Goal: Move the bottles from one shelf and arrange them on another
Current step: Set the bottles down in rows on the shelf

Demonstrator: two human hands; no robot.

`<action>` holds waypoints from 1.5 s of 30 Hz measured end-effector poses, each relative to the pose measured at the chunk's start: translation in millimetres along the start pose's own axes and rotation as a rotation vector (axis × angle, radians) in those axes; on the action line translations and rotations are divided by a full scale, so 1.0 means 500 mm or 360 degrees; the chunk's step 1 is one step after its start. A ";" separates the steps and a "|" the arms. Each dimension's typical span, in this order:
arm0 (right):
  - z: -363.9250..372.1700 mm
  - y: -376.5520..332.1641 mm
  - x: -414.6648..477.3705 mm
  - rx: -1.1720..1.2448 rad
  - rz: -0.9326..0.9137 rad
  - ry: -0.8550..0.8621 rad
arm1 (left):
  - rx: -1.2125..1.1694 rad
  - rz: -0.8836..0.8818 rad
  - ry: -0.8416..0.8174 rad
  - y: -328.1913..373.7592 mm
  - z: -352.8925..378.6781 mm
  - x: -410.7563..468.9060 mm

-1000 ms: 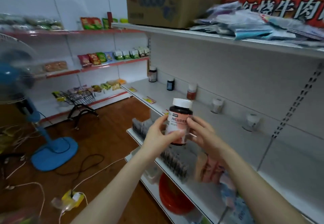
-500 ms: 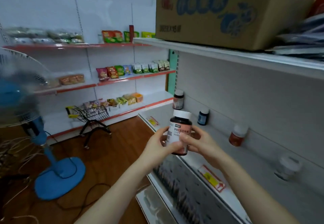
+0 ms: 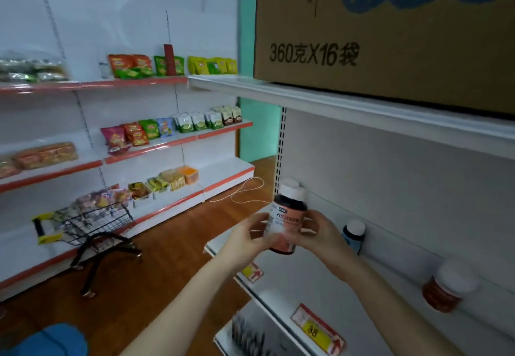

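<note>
1. Wire basket cart (image 3: 92, 224): black with a yellow handle, on the wooden floor well to the left of the brown bottle (image 3: 287, 221).
2. Snack packets (image 3: 133, 132): rows on red-edged wall shelves, left of the brown bottle and beyond it.
3. Left hand (image 3: 245, 237): thumb and fingers curled round the brown bottle's left side.
4. Brown bottle: white cap, pale pink label, nearly upright. It was held in the air between both hands, over the left end of the white shelf (image 3: 376, 294).
5. Capped bottle (image 3: 289, 182): directly behind the brown bottle, only its white cap showing.
6. Right hand (image 3: 320, 233): fingers wrapped round the brown bottle's right side.
7. Dark blue bottle (image 3: 353, 234): white cap, standing near the brown bottle's right.
8. Red bottle (image 3: 446, 288): white cap, well to the right of the brown bottle.
9. Cardboard box (image 3: 390, 34): on the shelf above the brown bottle, to its right.
</note>
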State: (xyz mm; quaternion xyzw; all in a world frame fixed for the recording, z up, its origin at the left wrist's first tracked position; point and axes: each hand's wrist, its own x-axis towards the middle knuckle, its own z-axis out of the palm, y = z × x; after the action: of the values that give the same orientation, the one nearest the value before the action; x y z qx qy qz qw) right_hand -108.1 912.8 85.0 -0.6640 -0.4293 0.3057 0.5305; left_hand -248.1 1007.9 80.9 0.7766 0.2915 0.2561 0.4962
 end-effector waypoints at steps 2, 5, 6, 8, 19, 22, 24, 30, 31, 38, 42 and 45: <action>0.017 0.010 0.050 -0.0030 0.0043 0.0167 | 0.0038 0.0025 -0.0117 -0.032 -0.016 0.077; 0.043 0.034 0.103 -0.0026 0.0137 0.0398 | 0.0091 0.0085 -0.0303 -0.078 -0.023 0.172; 0.052 0.045 0.115 -0.0011 0.0160 0.0461 | 0.0101 0.0111 -0.0364 -0.093 -0.021 0.194; 0.069 0.064 0.135 0.0000 0.0216 0.0582 | 0.0066 0.0147 -0.0471 -0.123 -0.009 0.228; 0.072 0.204 0.216 -0.0159 0.0414 0.0933 | 0.0140 0.0118 -0.0630 -0.240 0.080 0.324; 0.059 0.219 0.235 -0.0169 0.0423 0.0963 | 0.0133 0.0100 -0.0600 -0.241 0.100 0.344; 0.051 0.223 0.250 -0.0172 0.0430 0.0980 | 0.0190 0.0059 -0.0575 -0.237 0.114 0.354; 0.024 0.222 0.281 -0.0153 0.0409 0.0981 | 0.0218 0.0082 -0.0575 -0.242 0.138 0.368; 0.021 0.222 0.285 -0.0157 0.0406 0.0976 | 0.0217 0.0084 -0.0581 -0.242 0.141 0.370; 0.013 0.220 0.297 -0.0181 0.0359 0.0962 | 0.0224 0.0041 -0.0598 -0.235 0.146 0.380; 0.013 0.221 0.298 -0.0197 0.0383 0.0954 | 0.0212 0.0077 -0.0599 -0.232 0.141 0.380; 0.016 0.215 0.295 -0.0205 0.0446 0.0967 | 0.0187 0.0095 -0.0629 -0.228 0.126 0.376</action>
State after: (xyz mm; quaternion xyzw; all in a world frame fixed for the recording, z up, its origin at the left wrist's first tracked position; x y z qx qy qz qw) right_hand -22.7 1040.9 -13.9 -0.8094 -0.1748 0.1361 0.5439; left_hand -95.8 1140.2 -27.5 0.8477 0.1797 0.0960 0.4898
